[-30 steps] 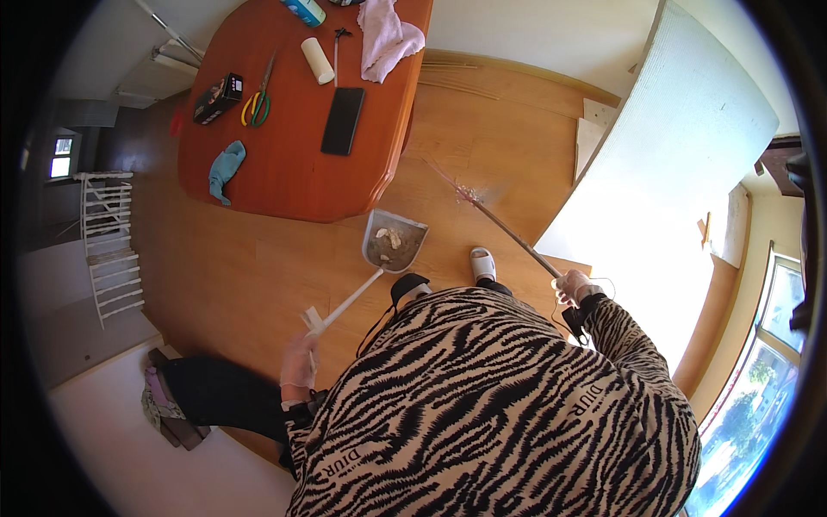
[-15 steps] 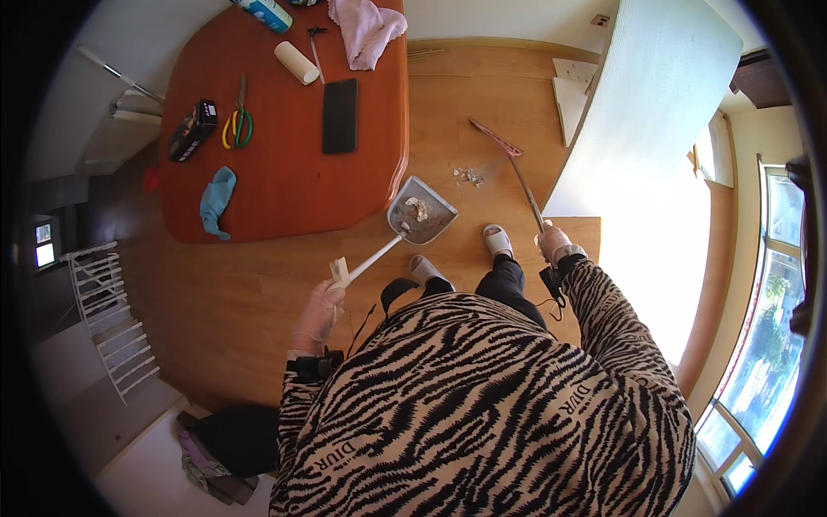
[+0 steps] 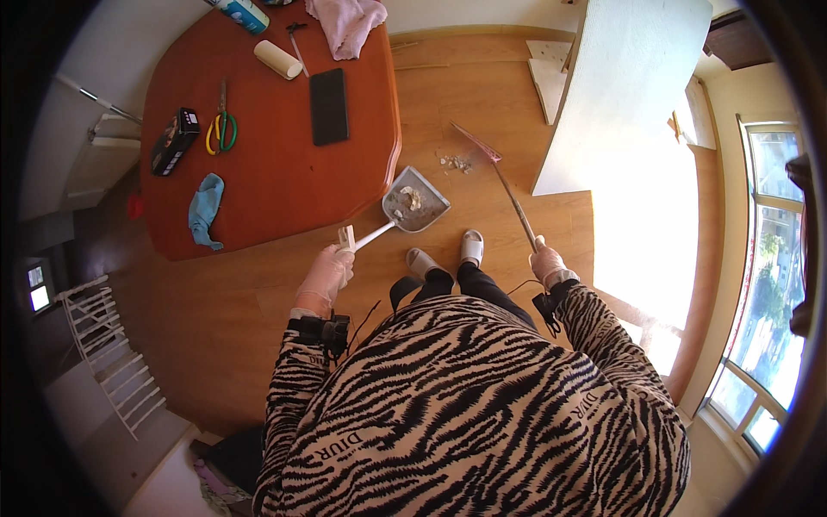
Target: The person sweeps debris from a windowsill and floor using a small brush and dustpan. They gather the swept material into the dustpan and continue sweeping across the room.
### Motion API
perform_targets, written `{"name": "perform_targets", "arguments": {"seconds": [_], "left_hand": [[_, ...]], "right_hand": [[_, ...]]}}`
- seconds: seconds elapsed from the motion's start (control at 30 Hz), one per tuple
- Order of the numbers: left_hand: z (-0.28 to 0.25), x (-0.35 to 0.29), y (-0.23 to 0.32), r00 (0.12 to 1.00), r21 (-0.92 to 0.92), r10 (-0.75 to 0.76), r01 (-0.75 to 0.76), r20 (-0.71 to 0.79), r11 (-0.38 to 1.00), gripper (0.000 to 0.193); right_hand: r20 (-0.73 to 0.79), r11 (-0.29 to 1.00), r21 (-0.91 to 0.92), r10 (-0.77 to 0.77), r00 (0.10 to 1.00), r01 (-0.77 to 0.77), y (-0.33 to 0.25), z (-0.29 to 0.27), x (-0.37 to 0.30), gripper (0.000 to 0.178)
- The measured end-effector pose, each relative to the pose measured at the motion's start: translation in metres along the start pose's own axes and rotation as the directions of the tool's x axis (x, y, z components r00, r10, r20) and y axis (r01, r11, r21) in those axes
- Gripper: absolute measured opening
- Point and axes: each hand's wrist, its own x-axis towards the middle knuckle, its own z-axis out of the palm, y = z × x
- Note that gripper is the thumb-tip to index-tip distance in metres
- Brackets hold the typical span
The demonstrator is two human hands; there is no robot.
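Observation:
My left hand point(image 3: 329, 272), in a clear glove, is closed round the white handle of a dustpan point(image 3: 435, 196). The pan rests on the wooden floor beside the table, and pale crumpled debris point(image 3: 408, 200) lies in it. My right hand point(image 3: 546, 260), gloved too, grips the stick of a broom point(image 3: 517, 205). The broom's narrow pinkish head point(image 3: 478, 143) is at the floor, just right of a small heap of rubble point(image 3: 455, 163). That heap sits beyond the pan's open side, apart from it.
A red-brown table point(image 3: 267, 172) at left bears a phone point(image 3: 329, 107), scissors point(image 3: 221, 129), a blue cloth point(image 3: 206, 211), a black box point(image 3: 175, 142), a white roll point(image 3: 278, 60) and a pink cloth point(image 3: 349, 24). A white panel point(image 3: 616, 95) stands at right. A white rack point(image 3: 112, 345) is far left.
The broom head has shifted left, closer to the rubble heap. The view has turned slightly, and my left hand sits nearer the end of the dustpan handle. Debris remains in the pan.

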Motion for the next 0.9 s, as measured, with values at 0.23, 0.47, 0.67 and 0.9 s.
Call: {"name": "perform_targets", "arguments": {"seconds": [0.23,0.47,0.67,0.9], "left_hand": [[0.001,0.032,-0.001,0.999,-0.114,-0.038,0.038,-0.004,0.993,0.011],[0.015,0.046,0.007,0.999,-0.211,-0.015,0.008,-0.034,0.977,0.016],[0.022,0.049,0.009,0.993,-0.239,-0.088,0.067,-0.077,0.969,0.015],[0.027,0.071,-0.009,0.978,-0.273,-0.109,0.057,-0.178,0.96,0.012]], "right_hand": [[0.064,0.981,-0.16,-0.099,0.993,0.108,-0.039,0.001,0.022,0.04],[0.38,0.733,-0.546,-0.216,0.9,0.406,-0.084,0.012,0.033,0.042],[0.27,0.901,-0.358,-0.151,0.951,0.245,-0.106,0.017,0.005,0.046],[0.246,0.989,-0.125,-0.051,0.968,0.084,-0.128,0.006,-0.023,0.072]]}}
